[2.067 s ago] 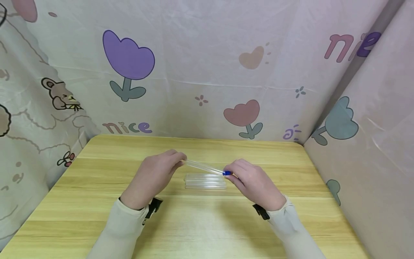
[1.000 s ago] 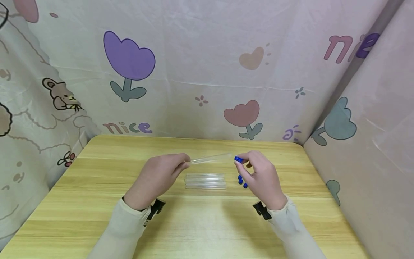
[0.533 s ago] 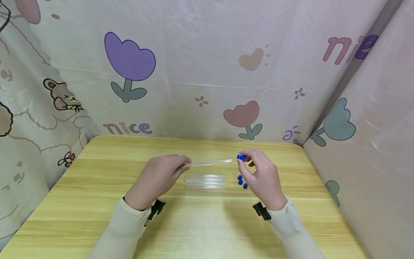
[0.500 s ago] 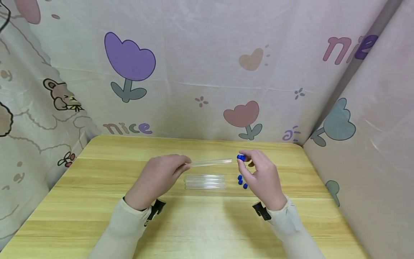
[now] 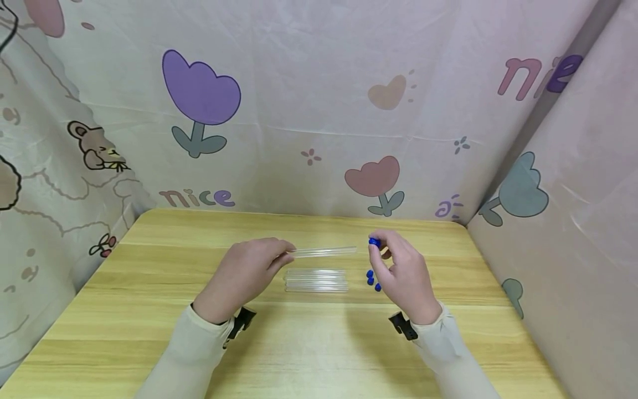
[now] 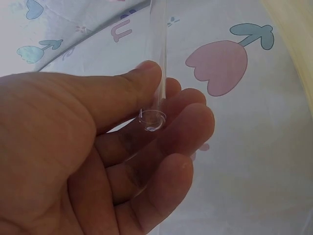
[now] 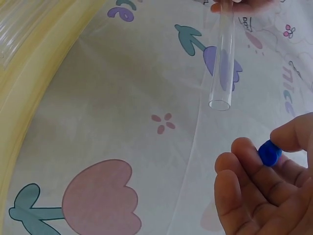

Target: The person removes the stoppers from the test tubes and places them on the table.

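Near the middle of the head view, the left hand [image 5: 246,271] pinches the closed, rounded end of a clear tube [image 5: 324,251] between thumb and fingers; the left wrist view shows that rounded end resting against the fingertips [image 6: 161,122]. The tube lies almost level above the surface [image 5: 149,310], its open mouth pointing right. Half a second ago it sat in nearly the same place, and about two seconds ago it slanted down to the right with its cap on.

The right hand [image 5: 404,271], just right of center, pinches a small blue cap [image 5: 374,242] between thumb and forefinger. The cap is clear of the tube's mouth, with a slightly wider gap than half a second ago, and the two hands are apart. In the right wrist view the open mouth shows at upper center and the cap at lower right.

Below the held tube, a row of clear tubes [image 5: 316,280] lies on the surface, and loose blue caps [image 5: 371,279] sit just beside the right hand, as before.
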{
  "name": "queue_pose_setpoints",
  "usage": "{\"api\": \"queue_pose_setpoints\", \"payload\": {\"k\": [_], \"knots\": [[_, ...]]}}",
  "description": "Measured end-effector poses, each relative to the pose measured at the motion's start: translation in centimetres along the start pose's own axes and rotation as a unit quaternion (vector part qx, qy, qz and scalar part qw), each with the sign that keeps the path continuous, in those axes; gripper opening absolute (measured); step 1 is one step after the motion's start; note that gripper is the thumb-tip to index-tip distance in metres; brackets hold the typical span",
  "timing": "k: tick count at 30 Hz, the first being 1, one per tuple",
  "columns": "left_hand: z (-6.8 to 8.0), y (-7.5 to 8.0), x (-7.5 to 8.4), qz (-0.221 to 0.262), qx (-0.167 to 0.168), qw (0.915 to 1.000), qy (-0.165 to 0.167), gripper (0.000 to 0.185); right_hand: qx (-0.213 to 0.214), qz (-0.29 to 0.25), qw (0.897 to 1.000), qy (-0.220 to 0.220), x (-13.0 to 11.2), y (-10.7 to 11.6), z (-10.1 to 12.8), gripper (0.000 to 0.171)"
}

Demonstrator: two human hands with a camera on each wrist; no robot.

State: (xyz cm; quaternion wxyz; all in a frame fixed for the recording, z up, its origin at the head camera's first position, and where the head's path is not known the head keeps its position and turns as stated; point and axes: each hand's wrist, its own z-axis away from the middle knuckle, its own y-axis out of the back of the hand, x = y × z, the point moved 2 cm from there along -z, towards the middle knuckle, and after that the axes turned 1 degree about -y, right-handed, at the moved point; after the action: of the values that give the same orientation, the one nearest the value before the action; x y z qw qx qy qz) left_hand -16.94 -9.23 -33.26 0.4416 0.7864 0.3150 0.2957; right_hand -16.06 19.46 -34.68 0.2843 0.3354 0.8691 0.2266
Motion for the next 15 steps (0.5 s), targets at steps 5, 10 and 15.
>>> {"api": "queue_pose_setpoints", "payload": {"k": [5, 10, 15], "knots": [[-0.01, 0.01, -0.04, 0.0, 0.001, 1.0, 0.001, 0.015, -0.024, -0.004, 0.999, -0.031, -0.17, -0.03, 0.13, 0.02], [0.03, -0.04, -0.15, -0.001, -0.004, 1.0, 0.003, 0.015, -0.03, 0.001, 0.999, -0.03, -0.2, -0.15, 0.13, 0.021], [-0.05, -0.31, -0.51, 0.004, -0.015, 0.9998, 0.009, 0.015, -0.02, 0.012, 1.0, -0.011, -0.14, -0.27, -0.01, 0.022]]}}
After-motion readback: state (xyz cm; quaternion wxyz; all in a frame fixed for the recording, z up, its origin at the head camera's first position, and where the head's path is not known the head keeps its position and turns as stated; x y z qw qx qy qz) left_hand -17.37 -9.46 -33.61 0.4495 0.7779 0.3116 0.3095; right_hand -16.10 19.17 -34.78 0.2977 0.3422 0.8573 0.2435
